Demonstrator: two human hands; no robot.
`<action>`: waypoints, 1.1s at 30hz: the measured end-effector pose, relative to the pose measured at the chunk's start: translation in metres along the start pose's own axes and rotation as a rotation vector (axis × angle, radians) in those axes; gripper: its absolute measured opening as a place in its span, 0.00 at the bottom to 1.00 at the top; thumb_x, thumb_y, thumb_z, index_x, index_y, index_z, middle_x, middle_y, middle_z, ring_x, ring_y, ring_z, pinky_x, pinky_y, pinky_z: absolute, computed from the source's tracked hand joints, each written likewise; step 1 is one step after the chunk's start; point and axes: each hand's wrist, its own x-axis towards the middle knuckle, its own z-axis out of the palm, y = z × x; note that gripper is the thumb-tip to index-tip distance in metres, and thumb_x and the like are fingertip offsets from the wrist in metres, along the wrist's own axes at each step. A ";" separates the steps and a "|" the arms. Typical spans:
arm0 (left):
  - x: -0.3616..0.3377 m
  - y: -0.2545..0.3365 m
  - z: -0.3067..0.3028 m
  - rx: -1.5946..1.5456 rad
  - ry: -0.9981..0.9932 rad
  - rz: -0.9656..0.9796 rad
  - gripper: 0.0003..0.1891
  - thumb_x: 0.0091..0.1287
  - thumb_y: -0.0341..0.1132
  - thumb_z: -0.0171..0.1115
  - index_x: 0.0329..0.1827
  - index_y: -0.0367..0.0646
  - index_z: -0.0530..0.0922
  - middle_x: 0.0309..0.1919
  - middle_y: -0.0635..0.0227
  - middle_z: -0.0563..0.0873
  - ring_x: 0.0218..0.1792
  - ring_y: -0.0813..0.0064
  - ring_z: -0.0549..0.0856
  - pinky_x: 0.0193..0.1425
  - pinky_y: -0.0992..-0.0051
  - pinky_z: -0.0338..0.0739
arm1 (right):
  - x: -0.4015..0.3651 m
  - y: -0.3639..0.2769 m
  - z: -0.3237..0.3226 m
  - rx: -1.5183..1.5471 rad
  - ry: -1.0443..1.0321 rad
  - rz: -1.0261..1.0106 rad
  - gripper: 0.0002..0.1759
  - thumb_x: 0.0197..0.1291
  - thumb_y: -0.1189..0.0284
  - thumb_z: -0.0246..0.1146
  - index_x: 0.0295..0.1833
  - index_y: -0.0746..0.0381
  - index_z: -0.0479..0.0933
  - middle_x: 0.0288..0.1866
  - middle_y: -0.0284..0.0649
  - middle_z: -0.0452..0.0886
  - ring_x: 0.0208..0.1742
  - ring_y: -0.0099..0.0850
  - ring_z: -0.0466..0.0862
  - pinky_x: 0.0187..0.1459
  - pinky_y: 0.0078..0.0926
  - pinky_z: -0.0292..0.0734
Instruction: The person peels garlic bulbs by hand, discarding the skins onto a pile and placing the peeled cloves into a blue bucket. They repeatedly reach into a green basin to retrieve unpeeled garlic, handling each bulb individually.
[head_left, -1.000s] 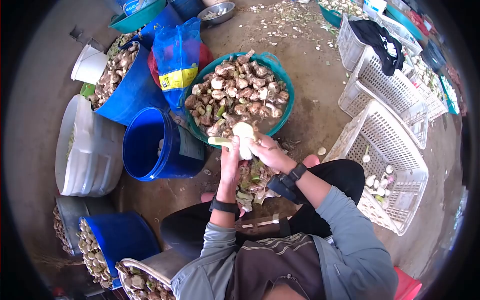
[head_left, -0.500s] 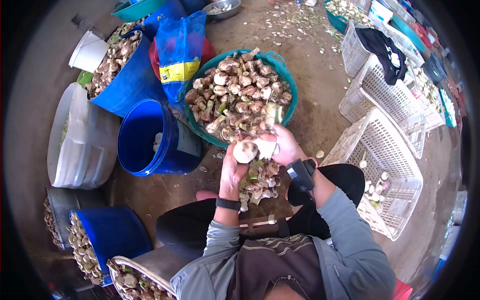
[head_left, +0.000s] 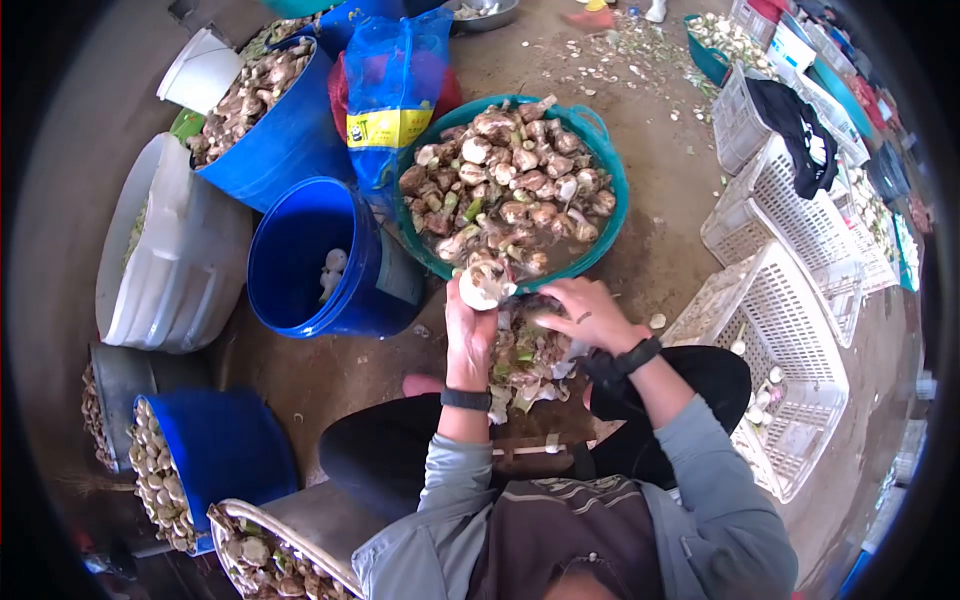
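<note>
My left hand (head_left: pixel 470 335) is closed around a pale bulb (head_left: pixel 485 285) with ragged brown skin, at the near rim of a green basin (head_left: pixel 618 215). Just to its right, my right hand (head_left: pixel 590 318) is bent over with its fingers curled downward, apart from the bulb. What those fingers hold, if anything, is too dark and blurred to make out. Many brown-skinned bulbs (head_left: pixel 530 160) with stubby stems fill the basin. Below my hands, a heap of peelings (head_left: pixel 530 365) lies between my legs.
To the left of the basin stands a blue bucket (head_left: pixel 262 255) with a few pale bulbs inside. White plastic crates (head_left: pixel 690 325) line the right side. Blue barrels (head_left: pixel 330 130) and a blue mesh bag (head_left: pixel 400 70) stand at the back left. Scraps (head_left: pixel 630 70) litter the floor.
My right hand has moved down and away from the bulb, which stays in my left hand. The whole view has shifted slightly. A person's foot now shows at the top.
</note>
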 end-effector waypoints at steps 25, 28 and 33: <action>-0.068 -0.079 0.177 0.741 -0.369 0.324 0.14 0.69 0.32 0.43 0.50 0.35 0.74 0.38 0.62 0.82 0.35 0.76 0.82 0.38 0.78 0.77 | -0.020 0.044 0.141 0.003 -0.041 -0.065 0.07 0.59 0.72 0.52 0.37 0.62 0.74 0.38 0.48 0.79 0.39 0.42 0.79 0.40 0.36 0.74; -0.110 -0.148 0.216 1.116 -1.065 0.428 0.25 0.65 0.38 0.57 0.62 0.37 0.64 0.61 0.48 0.67 0.65 0.52 0.64 0.67 0.63 0.60 | 0.006 0.043 0.131 -0.157 -0.188 0.071 0.04 0.45 0.73 0.60 0.30 0.57 0.78 0.28 0.44 0.78 0.34 0.43 0.79 0.34 0.40 0.74; -0.050 -0.099 0.152 1.337 -1.086 0.587 0.20 0.65 0.35 0.58 0.59 0.42 0.70 0.55 0.54 0.75 0.60 0.62 0.73 0.64 0.66 0.64 | 0.075 0.146 0.052 -0.262 0.437 0.290 0.06 0.46 0.72 0.56 0.27 0.55 0.79 0.28 0.42 0.78 0.32 0.43 0.79 0.32 0.42 0.71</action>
